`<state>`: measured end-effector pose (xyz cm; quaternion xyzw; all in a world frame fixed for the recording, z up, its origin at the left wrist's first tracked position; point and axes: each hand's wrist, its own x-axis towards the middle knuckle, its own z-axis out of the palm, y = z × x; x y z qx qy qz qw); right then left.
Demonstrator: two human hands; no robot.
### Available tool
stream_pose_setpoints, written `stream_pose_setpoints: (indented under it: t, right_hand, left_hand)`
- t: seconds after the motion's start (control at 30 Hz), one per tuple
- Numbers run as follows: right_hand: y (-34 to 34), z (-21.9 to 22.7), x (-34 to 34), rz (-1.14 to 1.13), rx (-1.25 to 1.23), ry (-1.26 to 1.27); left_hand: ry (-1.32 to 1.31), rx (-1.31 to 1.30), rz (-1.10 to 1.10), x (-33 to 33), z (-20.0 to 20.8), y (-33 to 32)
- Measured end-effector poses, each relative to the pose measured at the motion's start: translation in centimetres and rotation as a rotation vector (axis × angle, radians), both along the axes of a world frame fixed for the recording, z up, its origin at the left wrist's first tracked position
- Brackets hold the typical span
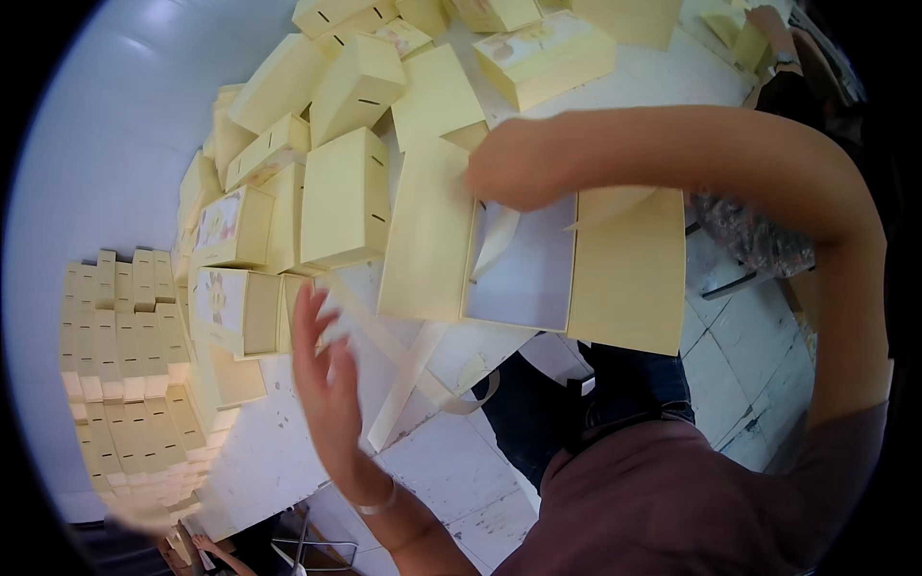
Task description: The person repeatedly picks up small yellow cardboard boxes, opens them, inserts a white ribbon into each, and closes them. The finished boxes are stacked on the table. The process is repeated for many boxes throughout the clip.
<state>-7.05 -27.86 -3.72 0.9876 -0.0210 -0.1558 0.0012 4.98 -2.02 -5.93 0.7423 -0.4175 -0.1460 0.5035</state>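
An opened cream cardboard box (pixel 629 278) lies spread in front of me, its pale inner base (pixel 538 274) between two flat panels. Over the far end of that base my right hand (pixel 514 168) is curled, knuckles up; its fingertips are hidden. A cream ribbon (pixel 495 248) runs up from a slit in the inner wall and disappears beneath this hand. My left hand (pixel 327 374) hovers over the near table edge with spread fingers and nothing in it. Beside it, cream ribbons (pixel 408 374) trail from under the left panel and hang past the edge.
Several closed cream boxes (pixel 346 197) with dark slits are heaped left and ahead, some with printed pictures. Neat stacks of boxes (pixel 125 336) stand at far left. Another person's hand (pixel 768 24) is at the upper right, and another person's arm (pixel 221 552) at the lower left.
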Motion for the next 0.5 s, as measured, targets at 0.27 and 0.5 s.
stream_pose_setpoints:
  t: [0.27,0.5]
  right_hand:
    - [-0.3,5.2,-4.0,-0.03,0.129,0.221]
    - [-0.5,1.9,-3.9,-0.037,0.785,-0.524]
  left_hand:
    - [0.44,0.303,-0.398,-0.5,2.0,-7.3]
    - [0.697,0.115,-0.364,-4.8,1.1,-3.9]
